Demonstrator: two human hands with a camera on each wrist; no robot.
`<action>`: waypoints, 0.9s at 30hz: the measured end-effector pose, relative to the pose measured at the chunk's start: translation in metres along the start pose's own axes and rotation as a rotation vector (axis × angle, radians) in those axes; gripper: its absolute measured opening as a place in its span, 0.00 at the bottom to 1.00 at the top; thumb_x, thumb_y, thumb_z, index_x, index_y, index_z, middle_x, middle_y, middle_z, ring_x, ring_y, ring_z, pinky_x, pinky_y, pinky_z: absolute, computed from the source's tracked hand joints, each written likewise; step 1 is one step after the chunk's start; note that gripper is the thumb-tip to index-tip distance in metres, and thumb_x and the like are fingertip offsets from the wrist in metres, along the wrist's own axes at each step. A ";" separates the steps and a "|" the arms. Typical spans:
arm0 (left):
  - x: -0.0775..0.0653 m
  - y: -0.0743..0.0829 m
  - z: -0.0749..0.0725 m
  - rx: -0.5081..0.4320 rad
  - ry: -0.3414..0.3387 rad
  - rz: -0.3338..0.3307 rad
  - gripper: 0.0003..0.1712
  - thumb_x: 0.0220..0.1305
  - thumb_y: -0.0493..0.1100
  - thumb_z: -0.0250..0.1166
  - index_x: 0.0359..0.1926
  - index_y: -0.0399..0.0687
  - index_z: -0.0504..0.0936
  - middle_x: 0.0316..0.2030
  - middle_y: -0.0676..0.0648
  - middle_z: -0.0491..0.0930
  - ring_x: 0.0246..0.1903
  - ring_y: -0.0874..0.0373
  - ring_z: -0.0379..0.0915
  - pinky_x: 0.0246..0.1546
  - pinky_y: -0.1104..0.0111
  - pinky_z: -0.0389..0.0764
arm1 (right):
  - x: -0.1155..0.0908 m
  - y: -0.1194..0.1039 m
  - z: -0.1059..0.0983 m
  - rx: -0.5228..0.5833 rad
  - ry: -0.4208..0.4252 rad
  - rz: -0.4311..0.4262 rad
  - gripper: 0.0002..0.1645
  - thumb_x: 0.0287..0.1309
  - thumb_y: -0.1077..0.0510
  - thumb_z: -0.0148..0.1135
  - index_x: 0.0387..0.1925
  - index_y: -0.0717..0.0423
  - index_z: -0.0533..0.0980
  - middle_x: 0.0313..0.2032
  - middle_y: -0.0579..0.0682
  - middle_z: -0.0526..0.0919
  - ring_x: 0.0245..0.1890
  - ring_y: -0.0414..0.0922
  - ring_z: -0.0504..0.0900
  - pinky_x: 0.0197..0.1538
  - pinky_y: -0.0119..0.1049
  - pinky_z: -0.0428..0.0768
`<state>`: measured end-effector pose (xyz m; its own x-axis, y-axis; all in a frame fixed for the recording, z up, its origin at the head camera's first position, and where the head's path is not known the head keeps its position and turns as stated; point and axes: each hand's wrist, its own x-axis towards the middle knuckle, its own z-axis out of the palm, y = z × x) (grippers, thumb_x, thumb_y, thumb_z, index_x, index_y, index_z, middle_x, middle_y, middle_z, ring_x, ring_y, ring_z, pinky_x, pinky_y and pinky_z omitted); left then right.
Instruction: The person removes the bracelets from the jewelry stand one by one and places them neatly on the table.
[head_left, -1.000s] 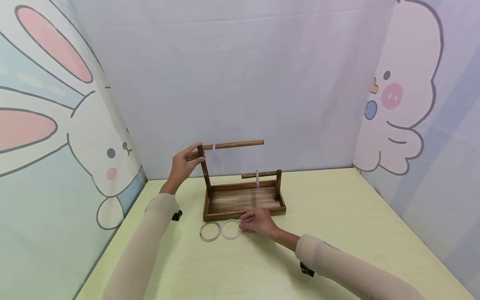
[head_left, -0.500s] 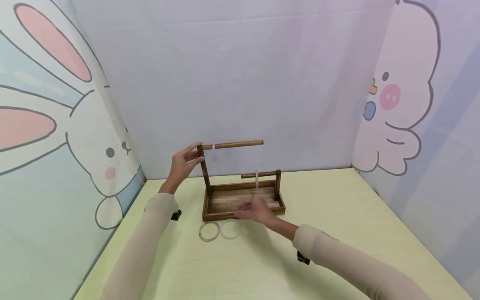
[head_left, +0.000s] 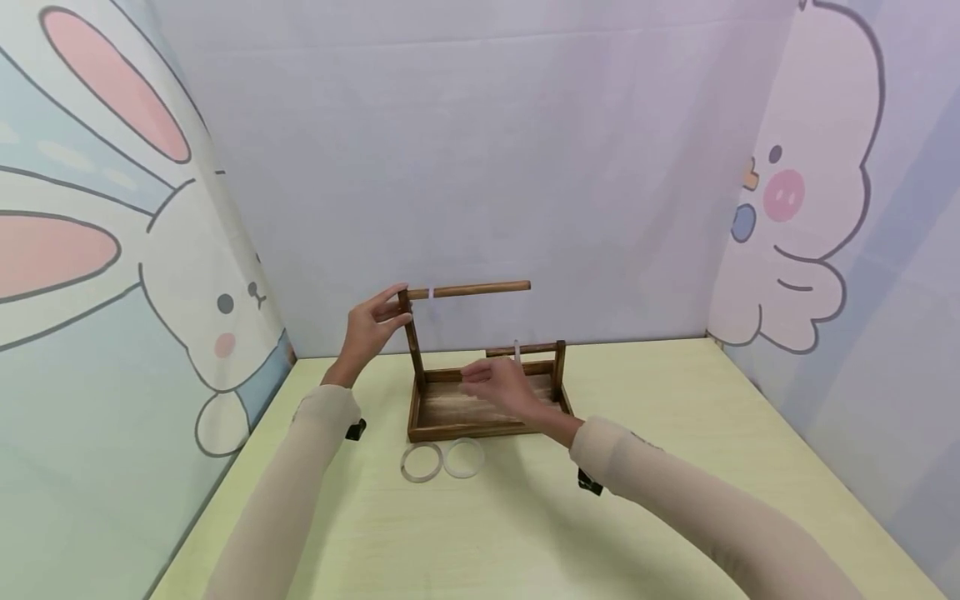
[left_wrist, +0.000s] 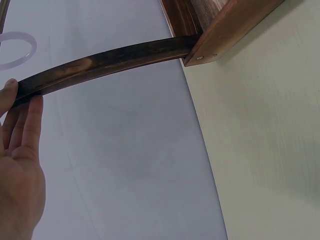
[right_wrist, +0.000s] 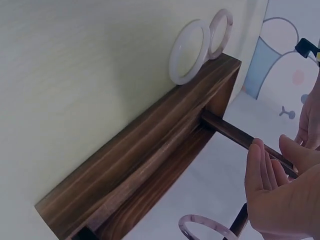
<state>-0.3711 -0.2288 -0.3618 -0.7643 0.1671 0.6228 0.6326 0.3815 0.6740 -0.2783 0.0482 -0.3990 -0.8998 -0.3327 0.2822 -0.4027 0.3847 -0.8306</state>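
Observation:
My left hand (head_left: 367,335) grips the top of the tall upright post (left_wrist: 107,62) of a dark wooden rack (head_left: 465,432), fingers on one side and thumb on the other. A pale lilac bangle (left_wrist: 17,50) hangs on the long upper bar (head_left: 483,289), close to that post. Above the rack's tray is my right hand (head_left: 498,387), its fingers fairly straight and no object visible in them. Partly behind it, a pinkish bangle (right_wrist: 205,222) hangs on the short lower bar (head_left: 540,347). A white bangle (head_left: 464,458) and a greyish marbled bangle (head_left: 422,462) lie before the tray.
The rack stands on a pale yellow table (head_left: 660,433), towards its back edge. A plain pale cloth wall (head_left: 480,167) rises behind. Side walls carry a cartoon rabbit (head_left: 202,308) on the left and a pig-nosed figure (head_left: 795,192) on the right.
My right hand has left the white bangle on the table and moved up and slightly left, over the tray. My left hand stays at the post, and the bangles lie where they were.

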 end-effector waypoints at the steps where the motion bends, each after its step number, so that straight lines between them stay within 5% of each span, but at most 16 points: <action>1: 0.000 -0.001 0.000 -0.003 0.000 0.001 0.34 0.64 0.31 0.73 0.70 0.55 0.79 0.56 0.37 0.84 0.53 0.42 0.85 0.52 0.61 0.86 | 0.003 -0.002 0.000 -0.009 0.007 -0.007 0.13 0.62 0.63 0.75 0.48 0.63 0.87 0.42 0.57 0.91 0.41 0.49 0.91 0.42 0.40 0.89; 8: -0.001 -0.001 0.001 -0.015 -0.015 -0.010 0.34 0.65 0.32 0.72 0.70 0.55 0.79 0.58 0.37 0.84 0.54 0.43 0.84 0.53 0.58 0.85 | 0.021 -0.012 -0.008 -0.113 0.066 -0.035 0.15 0.61 0.61 0.76 0.49 0.62 0.87 0.40 0.56 0.91 0.38 0.48 0.92 0.53 0.52 0.86; 15: 0.000 0.000 0.000 -0.005 -0.008 -0.002 0.35 0.64 0.33 0.73 0.71 0.53 0.78 0.57 0.36 0.84 0.54 0.42 0.85 0.53 0.52 0.84 | 0.036 -0.015 -0.013 -0.109 0.099 -0.034 0.16 0.60 0.60 0.77 0.49 0.61 0.87 0.42 0.55 0.91 0.39 0.47 0.92 0.42 0.39 0.89; 27: -0.003 0.025 -0.003 -0.002 -0.027 0.008 0.33 0.63 0.25 0.70 0.69 0.40 0.78 0.54 0.29 0.83 0.52 0.36 0.84 0.53 0.51 0.84 | 0.054 -0.021 -0.012 -0.113 0.142 -0.098 0.17 0.61 0.56 0.77 0.50 0.59 0.87 0.43 0.54 0.91 0.37 0.46 0.92 0.44 0.41 0.89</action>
<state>-0.3531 -0.2222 -0.3460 -0.7621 0.1947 0.6175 0.6392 0.3783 0.6696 -0.3208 0.0320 -0.3609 -0.8670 -0.2511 0.4305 -0.4983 0.4533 -0.7391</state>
